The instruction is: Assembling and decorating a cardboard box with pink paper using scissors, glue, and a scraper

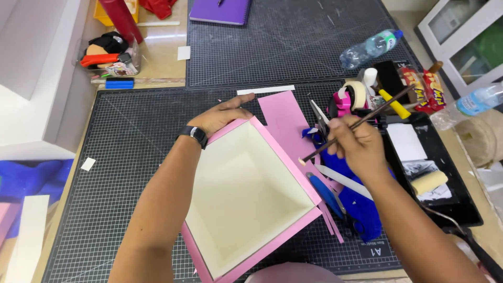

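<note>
An open square box (pixel 246 194), pink outside and cream inside, sits tilted on a dark cutting mat (pixel 131 157). My left hand (pixel 222 115) grips its far corner, with a black watch on the wrist. My right hand (pixel 359 147) holds a thin dark-handled brush (pixel 361 123); the brush tip touches the box's right rim. A pink paper sheet (pixel 285 118) lies just behind the box.
Blue-handled scissors (pixel 327 191), a blue cloth and pink strips lie right of the box. A black tray (pixel 445 167) holds a small roller and white paper. Tape rolls, a yellow knife, two water bottles (pixel 369 48), snack packets and a purple notebook (pixel 220 10) stand farther back.
</note>
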